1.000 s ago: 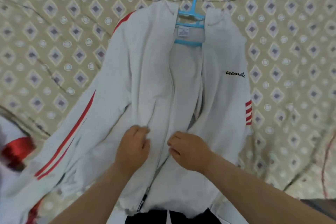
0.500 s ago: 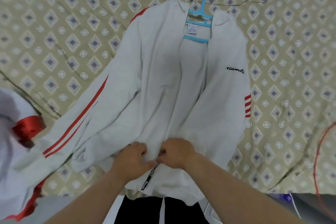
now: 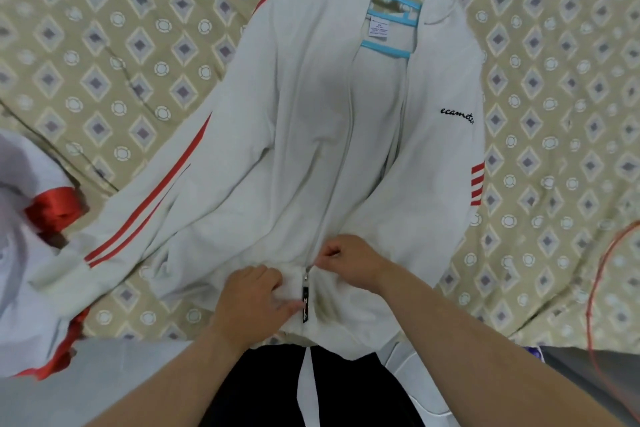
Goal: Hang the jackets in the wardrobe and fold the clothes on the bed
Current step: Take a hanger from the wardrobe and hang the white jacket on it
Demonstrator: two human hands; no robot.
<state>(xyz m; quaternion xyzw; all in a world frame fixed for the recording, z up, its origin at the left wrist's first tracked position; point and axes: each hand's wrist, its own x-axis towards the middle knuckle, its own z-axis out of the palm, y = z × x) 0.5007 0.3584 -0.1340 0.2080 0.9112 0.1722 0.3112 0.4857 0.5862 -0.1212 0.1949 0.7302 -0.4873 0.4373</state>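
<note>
**A:** The jacket (image 3: pixel 294 135) lies flat on the bed (image 3: pixel 104 45), stretching away from both hands, with its hanger (image 3: pixel 398 7) at the far end.

**B:** And the hands?

**A:** The left hand (image 3: pixel 252 305) grips the hem beside the zipper (image 3: pixel 305 298). The right hand (image 3: pixel 349 260) pinches the opposite edge just above it.

**B:** What might go wrong?

**A:** Probably a snag. Cloth bunches under the left hand and could catch in the teeth. A hard tug might also drag the shoulders off the hanger.
</note>
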